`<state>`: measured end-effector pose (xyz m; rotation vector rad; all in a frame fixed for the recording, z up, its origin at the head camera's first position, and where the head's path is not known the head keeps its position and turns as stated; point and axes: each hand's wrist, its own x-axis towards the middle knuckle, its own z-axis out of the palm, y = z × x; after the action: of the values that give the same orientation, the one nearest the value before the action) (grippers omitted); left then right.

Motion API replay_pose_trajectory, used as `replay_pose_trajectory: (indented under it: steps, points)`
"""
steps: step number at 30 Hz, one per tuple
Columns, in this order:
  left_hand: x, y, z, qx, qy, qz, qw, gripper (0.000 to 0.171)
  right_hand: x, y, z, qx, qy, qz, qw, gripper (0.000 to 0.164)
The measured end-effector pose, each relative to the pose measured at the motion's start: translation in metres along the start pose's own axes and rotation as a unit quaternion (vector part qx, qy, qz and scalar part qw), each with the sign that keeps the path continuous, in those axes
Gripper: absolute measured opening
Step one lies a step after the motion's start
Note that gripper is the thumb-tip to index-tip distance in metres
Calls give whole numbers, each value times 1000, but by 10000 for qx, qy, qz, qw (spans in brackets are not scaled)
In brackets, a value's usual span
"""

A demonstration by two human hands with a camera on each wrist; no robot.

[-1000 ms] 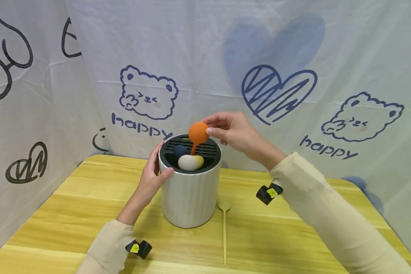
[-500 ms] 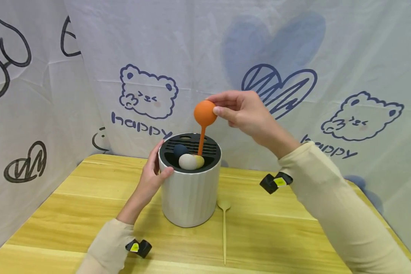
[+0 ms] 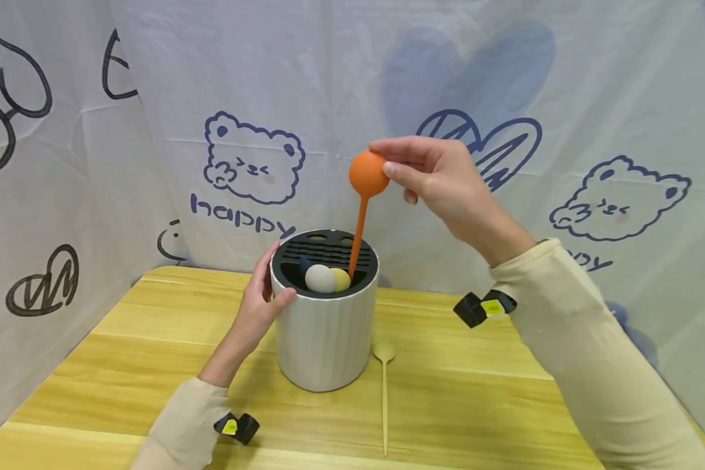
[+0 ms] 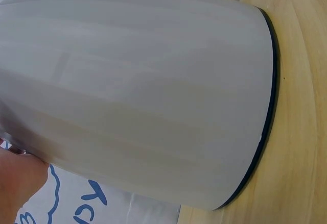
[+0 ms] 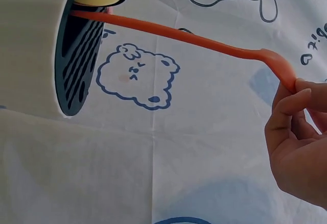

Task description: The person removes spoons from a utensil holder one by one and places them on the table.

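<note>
My right hand (image 3: 446, 186) pinches the bowl edge of an orange spoon (image 3: 368, 174) between thumb and fingers, above and right of a white utensil holder (image 3: 324, 346). The handle of the spoon (image 5: 189, 36) slants down, its lower end still inside the front opening of the black slotted top. Steadying the holder's left side is my left hand (image 3: 262, 301), thumb at the front rim and fingers around the side. Inside the opening sit a white spoon head (image 3: 320, 279), a yellow one (image 3: 343, 279) and a dark blue one (image 3: 303, 264), partly hidden.
A pale yellow long-handled spoon (image 3: 384, 391) lies on the wooden table (image 3: 476, 405), right of the holder. Behind the table hangs a white printed cloth (image 3: 341, 85), with another along the left side.
My right hand has risen and moved right, drawing more of the orange spoon's handle out of the holder. The dark blue spoon head has turned and shows narrower. My left hand stays put.
</note>
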<state>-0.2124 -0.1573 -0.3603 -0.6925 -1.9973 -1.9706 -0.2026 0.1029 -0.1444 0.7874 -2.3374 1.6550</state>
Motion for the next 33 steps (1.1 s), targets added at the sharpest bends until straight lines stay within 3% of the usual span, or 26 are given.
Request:
replay_pose_trajectory:
  steps: [12,19,24,33]
  points:
    - [1,0,1,-30,57,-20,10000,89,2,-2,-9,405,214,-390,9982,28]
    - [3,-1,1,-26,51,-13,10000,90,-2,-7,-20,676,447,-100,9967,31]
    - [3,-1,0,5,47,-24,10000,90,-6,-2,-26,1081,409,68,9933,43]
    - [4,-2,1,-50,58,21,10000,89,-10,8,-31,961,393,353,9940,53]
